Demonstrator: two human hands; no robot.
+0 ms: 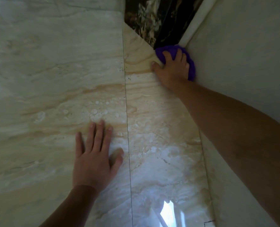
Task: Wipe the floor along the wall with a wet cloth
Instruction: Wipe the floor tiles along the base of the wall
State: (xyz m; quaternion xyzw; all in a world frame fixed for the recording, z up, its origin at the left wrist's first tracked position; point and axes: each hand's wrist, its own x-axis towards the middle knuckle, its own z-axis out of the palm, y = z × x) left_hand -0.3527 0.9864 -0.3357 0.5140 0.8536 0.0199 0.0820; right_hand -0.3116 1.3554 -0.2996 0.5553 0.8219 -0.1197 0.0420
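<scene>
A purple cloth [191,66] lies bunched on the glossy beige marble floor [54,79], pressed into the angle where the floor meets the white wall [242,46] on the right. My right hand [172,69] rests on top of the cloth with fingers spread over it, arm stretched forward along the wall. My left hand [95,154] lies flat on the floor tile, palm down and fingers apart, holding nothing. Part of the cloth is hidden under my right hand.
A dark marbled tile strip [152,18] starts just beyond the cloth, with a pale baseboard [200,18] beside it. A thin grout line [127,112] runs down the floor between my hands. A bright window reflection [167,212] shines on the tile near me.
</scene>
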